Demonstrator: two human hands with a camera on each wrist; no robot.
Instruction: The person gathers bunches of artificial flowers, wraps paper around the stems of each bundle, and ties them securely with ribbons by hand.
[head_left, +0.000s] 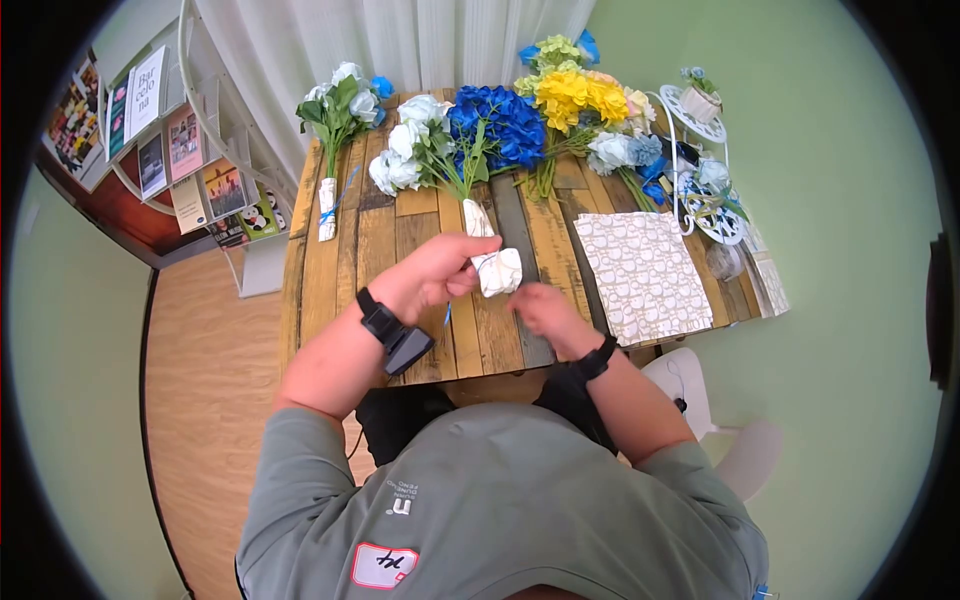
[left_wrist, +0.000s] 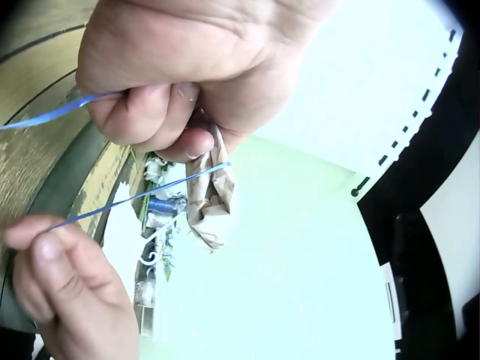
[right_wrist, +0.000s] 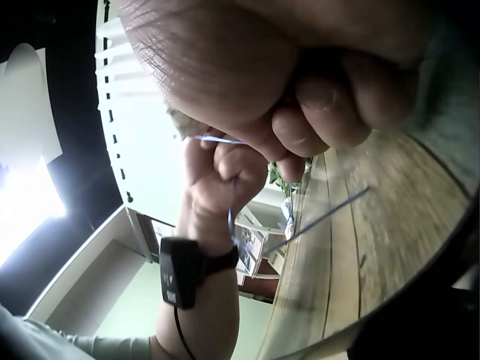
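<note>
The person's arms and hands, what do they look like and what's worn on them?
The left hand and right hand are both bare, with no gloves. Short grey-green sleeves leave the forearms uncovered. Each wrist wears a black band; the left one carries a boxy black device with a thin black cable.

My head feed is bright and evenly lit, but wide-angle distortion bows the green walls [head_left: 840,230] and the corners drop to black; the right hand [head_left: 550,312] smears with motion. My left-wrist view washes those walls out to pale mint. In the right-wrist view, glare burns in at the left, seemingly from a lamp or window, leaving that hand's underside shadowed.
</note>
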